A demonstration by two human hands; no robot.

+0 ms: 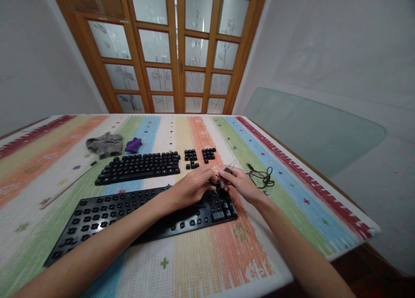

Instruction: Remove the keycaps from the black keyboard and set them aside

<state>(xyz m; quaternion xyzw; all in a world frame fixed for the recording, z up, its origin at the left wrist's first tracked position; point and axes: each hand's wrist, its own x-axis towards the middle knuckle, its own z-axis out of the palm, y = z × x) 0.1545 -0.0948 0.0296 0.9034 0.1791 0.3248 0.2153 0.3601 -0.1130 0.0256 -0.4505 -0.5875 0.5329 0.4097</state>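
My right hand (240,183) is closed in a pinch on a small dark tool with thin wire prongs, which looks like a wire keycap puller (228,170). Close beside it, my left hand (194,186) has its fingers curled together; what they grip is too small to make out. Both hands are above the right part of a black keyboard (181,225). Most of its key positions are bare, while keycaps (220,215) still sit at its right end. Behind it lie removed keycaps (139,167) in keyboard order, with smaller groups of keycaps (190,155) to their right.
A coiled black cable (266,178) lies right of my hands. At the back left are a grey cloth (105,145), a purple cloth (133,145) and a long thin brush-like stick (69,184). A striped cloth (165,250) covers the table; glass-paned wooden doors (180,68) stand behind.
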